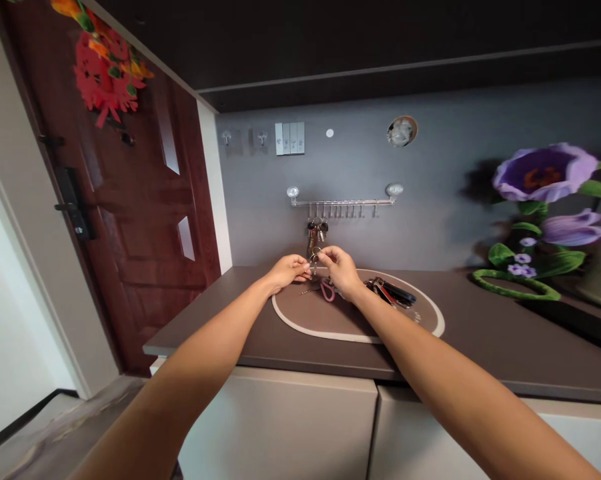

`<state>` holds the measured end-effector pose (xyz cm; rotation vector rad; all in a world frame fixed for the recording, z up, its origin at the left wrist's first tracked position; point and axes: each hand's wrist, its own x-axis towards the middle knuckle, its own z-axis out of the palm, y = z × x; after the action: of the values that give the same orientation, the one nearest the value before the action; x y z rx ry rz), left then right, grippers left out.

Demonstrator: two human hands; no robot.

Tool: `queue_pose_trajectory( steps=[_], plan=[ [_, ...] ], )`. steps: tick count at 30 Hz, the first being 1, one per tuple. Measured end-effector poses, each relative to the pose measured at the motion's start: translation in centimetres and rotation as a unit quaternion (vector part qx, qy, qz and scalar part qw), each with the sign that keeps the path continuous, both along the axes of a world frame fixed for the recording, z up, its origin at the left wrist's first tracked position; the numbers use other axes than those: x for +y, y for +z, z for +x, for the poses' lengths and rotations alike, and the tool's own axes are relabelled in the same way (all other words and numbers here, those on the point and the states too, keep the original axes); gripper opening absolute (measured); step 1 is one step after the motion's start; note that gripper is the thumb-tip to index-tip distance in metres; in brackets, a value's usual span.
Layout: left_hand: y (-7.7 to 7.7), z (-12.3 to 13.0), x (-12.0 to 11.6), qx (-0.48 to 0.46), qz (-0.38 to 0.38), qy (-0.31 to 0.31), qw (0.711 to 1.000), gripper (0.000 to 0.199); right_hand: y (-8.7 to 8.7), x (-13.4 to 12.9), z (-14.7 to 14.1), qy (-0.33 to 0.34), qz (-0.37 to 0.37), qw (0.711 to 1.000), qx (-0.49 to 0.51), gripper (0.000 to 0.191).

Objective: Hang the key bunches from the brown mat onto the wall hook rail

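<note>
Above the oval mat [305,325], my right hand [341,270] pinches a metal key ring [315,252] between thumb and fingertips. My left hand [289,270] is closed at the fingertips at the ring's lower left, where a small metal piece shows; whether it is a key is too small to tell. Just behind the ring, a bunch of keys [319,230] hangs from the left hooks of the clear hook rail [347,203]. A pink loop strap [327,291] lies on the mat below my right hand. Beside my right wrist are more keys with a dark holder [399,293].
The dark counter [220,313] runs along the grey wall under an overhead cabinet [380,40]. Purple artificial flowers [545,173] stand at the right. A dark red door [145,267] is on the left. Small hooks [261,139] and a switch panel [290,139] are on the wall.
</note>
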<state>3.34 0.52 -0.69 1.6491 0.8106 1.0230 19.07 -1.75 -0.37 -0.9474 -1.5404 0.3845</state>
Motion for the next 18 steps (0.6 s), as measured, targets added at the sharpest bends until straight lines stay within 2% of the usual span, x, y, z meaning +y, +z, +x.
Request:
queue_pose_trajectory(
  steps=[5,9,11,14,18],
  plan=[
    [-0.2,0.3,-0.2,0.03,0.018,-0.001,0.999,0.012,-0.2,0.2,0.2,0.014,0.003,1.0,0.015,0.023],
    [-0.3,0.6,-0.4,0.044,0.048,0.026,0.998,0.008,-0.4,0.4,0.5,0.012,0.005,0.999,0.03,0.025],
    [-0.4,0.6,-0.5,0.07,0.086,0.044,0.993,0.008,-0.5,0.5,0.7,0.012,0.0,0.999,0.041,0.025],
    [-0.5,0.6,-0.5,0.143,0.177,0.065,0.972,0.01,-0.2,0.5,0.9,0.006,-0.018,0.997,0.078,0.026],
    [-0.6,0.6,-0.6,0.241,0.288,0.077,0.924,0.014,0.9,0.4,1.1,-0.001,-0.044,0.991,0.128,0.025]
  ],
)
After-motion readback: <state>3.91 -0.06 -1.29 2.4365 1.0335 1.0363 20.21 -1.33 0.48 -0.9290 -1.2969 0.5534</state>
